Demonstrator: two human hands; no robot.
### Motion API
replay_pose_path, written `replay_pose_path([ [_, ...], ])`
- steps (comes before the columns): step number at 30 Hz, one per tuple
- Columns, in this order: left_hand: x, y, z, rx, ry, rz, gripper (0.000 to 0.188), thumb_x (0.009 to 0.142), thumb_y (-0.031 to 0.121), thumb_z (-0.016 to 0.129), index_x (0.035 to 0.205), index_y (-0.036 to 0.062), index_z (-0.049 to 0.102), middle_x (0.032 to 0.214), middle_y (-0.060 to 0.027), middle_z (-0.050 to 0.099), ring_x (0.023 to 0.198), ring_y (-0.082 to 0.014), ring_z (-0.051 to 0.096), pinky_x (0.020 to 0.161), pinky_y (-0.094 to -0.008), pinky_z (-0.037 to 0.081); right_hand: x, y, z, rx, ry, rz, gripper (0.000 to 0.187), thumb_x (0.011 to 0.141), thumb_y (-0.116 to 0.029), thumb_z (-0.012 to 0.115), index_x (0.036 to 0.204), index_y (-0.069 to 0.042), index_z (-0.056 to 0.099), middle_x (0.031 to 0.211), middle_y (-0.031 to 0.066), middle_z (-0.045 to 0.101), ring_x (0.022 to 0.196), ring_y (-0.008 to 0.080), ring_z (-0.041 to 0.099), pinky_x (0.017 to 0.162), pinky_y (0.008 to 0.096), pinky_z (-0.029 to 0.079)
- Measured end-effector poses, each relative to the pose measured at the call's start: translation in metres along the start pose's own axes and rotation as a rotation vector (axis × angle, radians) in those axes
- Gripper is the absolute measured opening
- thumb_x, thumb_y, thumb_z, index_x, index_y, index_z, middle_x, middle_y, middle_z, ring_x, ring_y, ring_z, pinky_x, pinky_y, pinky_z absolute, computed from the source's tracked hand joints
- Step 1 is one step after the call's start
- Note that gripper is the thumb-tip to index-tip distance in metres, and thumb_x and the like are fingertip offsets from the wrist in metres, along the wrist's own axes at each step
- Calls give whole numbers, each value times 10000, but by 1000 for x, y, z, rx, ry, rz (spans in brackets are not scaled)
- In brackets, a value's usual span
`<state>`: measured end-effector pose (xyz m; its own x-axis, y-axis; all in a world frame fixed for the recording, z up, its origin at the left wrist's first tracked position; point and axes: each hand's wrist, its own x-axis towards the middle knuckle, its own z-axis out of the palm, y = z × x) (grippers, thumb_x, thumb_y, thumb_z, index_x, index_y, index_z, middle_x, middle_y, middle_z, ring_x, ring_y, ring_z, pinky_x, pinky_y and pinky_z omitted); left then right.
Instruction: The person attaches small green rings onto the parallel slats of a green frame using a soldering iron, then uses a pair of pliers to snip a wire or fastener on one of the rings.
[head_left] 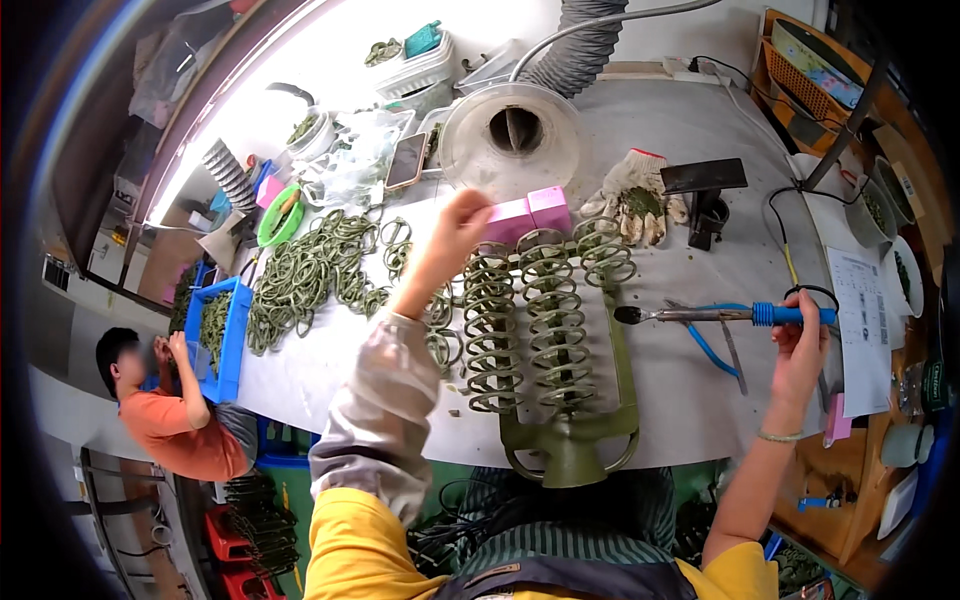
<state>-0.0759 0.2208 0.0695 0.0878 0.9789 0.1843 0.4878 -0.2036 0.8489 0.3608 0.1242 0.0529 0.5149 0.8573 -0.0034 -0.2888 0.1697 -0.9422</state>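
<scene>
A soldering iron (775, 315) with a blue handle and a dark, flattened tip is gripped in my right hand (800, 345); its tip points left, beside the frame's right bar. The olive-green frame (570, 440) lies on the table before me, with columns of green rings (492, 330) stacked along its bars. Over its far left end my left hand (455, 235) is closed, fingers curled together by a pink block (530, 215). What those fingers hold, if anything, is hidden. Loose rings (440, 310) lie beside and partly behind my left forearm.
A heap of green rings (310, 270) spreads left. Beyond the frame stands a clear funnel-shaped hood (465, 130) on a grey duct. Blue-handled pliers (710, 345), a stained glove (640, 195) and a black stand (705, 180) lie right. A co-worker in orange (180, 420) sits far left.
</scene>
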Motion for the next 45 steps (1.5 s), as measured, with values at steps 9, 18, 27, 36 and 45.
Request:
replay_pose_path([
  [9, -73, -95, -76, 834, -7, 50, 104, 777, 7, 595, 873, 43, 610, 802, -139, 632, 803, -335, 617, 723, -416, 484, -5, -3, 3, 9, -8, 8, 224, 874, -254, 681, 782, -54, 640, 736, 56, 646, 514, 74, 547, 514, 187, 451],
  [18, -79, -114, -82, 783, 34, 82, 313, 737, -27, 628, 1032, 77, 609, 1064, -128, 600, 1033, -351, 562, 875, -399, 456, -10, -9, 3, -21, -49, -30, 238, 876, -274, 678, 779, -60, 642, 733, 48, 647, 524, 65, 555, 520, 177, 453],
  [27, -71, -84, -94, 430, 422, -48, 101, 874, 73, 640, 948, 8, 661, 855, -87, 686, 743, -169, 664, 696, -270, 520, -15, -18, 0, -47, -21, -27, 247, 879, -280, 672, 785, -52, 651, 717, 43, 645, 520, 74, 553, 526, 187, 455],
  [36, -64, 74, 32, 74, -139, 138, 220, 880, 77, 685, 1082, 6, 637, 906, -34, 692, 851, -103, 637, 784, -248, 500, -9, -9, 1, -63, -29, -48, 241, 879, -254, 670, 772, -39, 652, 710, 36, 641, 510, 87, 557, 497, 210, 440],
  [45, -36, 65, 102, 86, -283, 186, 204, 849, 66, 696, 1008, -31, 612, 848, -96, 693, 752, -162, 675, 706, -290, 523, -3, 17, 7, -10, -44, 29, 241, 877, -269, 676, 810, -41, 636, 714, 50, 636, 524, 103, 572, 512, 224, 452],
])
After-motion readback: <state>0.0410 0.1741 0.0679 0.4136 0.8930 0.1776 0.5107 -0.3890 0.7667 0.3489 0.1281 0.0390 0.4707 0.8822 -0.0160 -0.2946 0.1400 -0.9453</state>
